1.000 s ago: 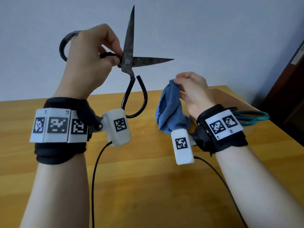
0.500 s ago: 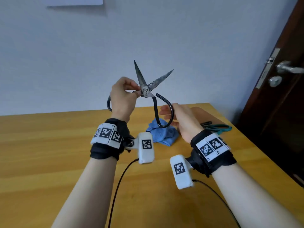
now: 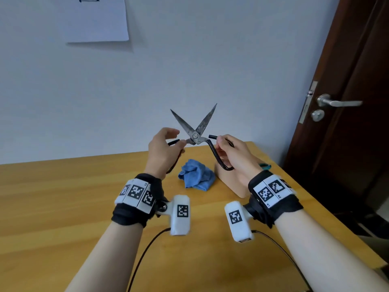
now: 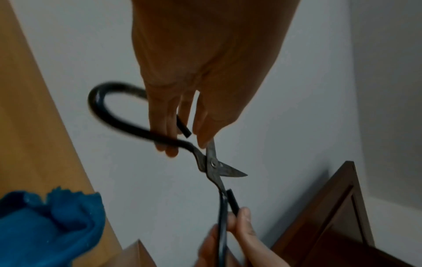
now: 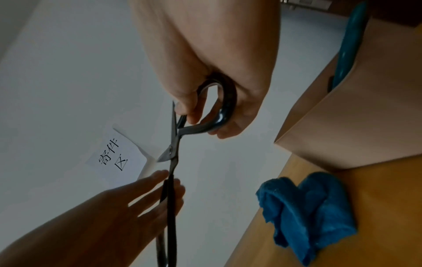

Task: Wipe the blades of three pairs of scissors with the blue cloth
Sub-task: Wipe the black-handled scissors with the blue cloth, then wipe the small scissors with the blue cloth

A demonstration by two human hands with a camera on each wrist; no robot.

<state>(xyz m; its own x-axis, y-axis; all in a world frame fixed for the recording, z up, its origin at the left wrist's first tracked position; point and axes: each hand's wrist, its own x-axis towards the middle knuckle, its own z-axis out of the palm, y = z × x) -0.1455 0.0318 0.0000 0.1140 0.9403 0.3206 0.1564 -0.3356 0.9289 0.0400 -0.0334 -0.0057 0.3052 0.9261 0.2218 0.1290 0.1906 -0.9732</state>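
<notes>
Old black-handled scissors (image 3: 195, 131) are held up above the table with the blades spread in a V, tips up. My left hand (image 3: 179, 142) grips the left handle loop near the pivot. My right hand (image 3: 221, 144) grips the right handle loop. The left wrist view shows the scissors (image 4: 212, 164) with my left fingers (image 4: 169, 144) on the handle. In the right wrist view my right hand (image 5: 200, 117) curls through the loop. The crumpled blue cloth (image 3: 196, 175) lies on the table below, touched by neither hand. Teal-handled scissors (image 3: 264, 165) lie behind the box, mostly hidden.
A small cardboard box (image 3: 229, 182) stands on the wooden table (image 3: 63, 197) just right of the cloth. A dark wooden door (image 3: 347, 102) with a metal handle is at the right. A paper sheet (image 3: 99, 20) hangs on the wall. Cables trail from both wrist cameras.
My right hand let go of the blue cloth, which now lies on the table, and took the scissors' right handle. The scissors turned so both blades point up in a V.
</notes>
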